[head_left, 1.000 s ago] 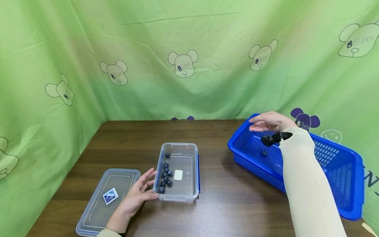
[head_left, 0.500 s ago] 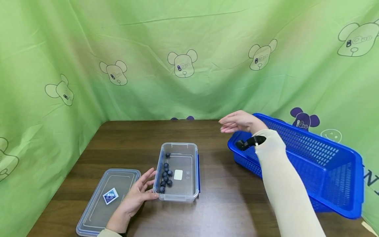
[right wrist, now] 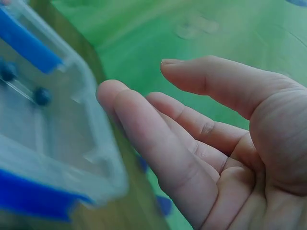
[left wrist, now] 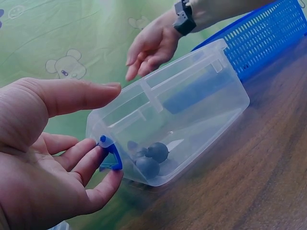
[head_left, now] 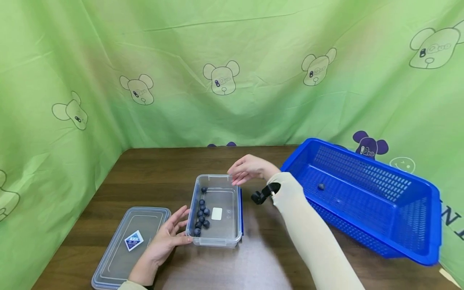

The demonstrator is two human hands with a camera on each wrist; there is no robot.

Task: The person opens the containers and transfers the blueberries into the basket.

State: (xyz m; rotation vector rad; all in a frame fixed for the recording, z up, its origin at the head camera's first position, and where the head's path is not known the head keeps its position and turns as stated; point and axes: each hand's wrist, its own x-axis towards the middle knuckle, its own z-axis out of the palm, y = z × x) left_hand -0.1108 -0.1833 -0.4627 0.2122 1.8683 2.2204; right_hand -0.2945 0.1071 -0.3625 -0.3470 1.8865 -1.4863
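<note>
Blueberries (head_left: 201,213) lie in a loose cluster along the left side of the clear plastic box (head_left: 217,237), which sits on the brown table (head_left: 261,257) in front of me, just right of its flat lid (head_left: 119,257). My left hand (head_left: 164,241) rests at the near left corner of the box exactly where it was a second ago, fingers straight and spread, fingertips (left wrist: 103,153) touching the wall beside a small blue clasp (left wrist: 109,154); it grips nothing. The left wrist view shows two or three dark berries against that same corner, seen through the plastic.

What has changed is my right hand (head_left: 250,169). A second ago it hovered over the blue basket (head_left: 417,249); half a second ago it was crossing the basket's left rim; now it has come leftward and hangs above the far right corner of the box. Its fingers are loosely extended and slightly apart, palm turned down and toward me, and the right wrist view shows an open palm with nothing held in it. My sleeved forearm (head_left: 311,241) stretches across the table between box and basket, with the black wrist camera mount (head_left: 262,194) just under the wrist.

Farther right, the basket stands tilted on the table, well apart from the box, and one dark berry (head_left: 321,186) lies on its mesh floor. Behind everything hangs a green curtain (head_left: 232,52) printed with bear faces.
</note>
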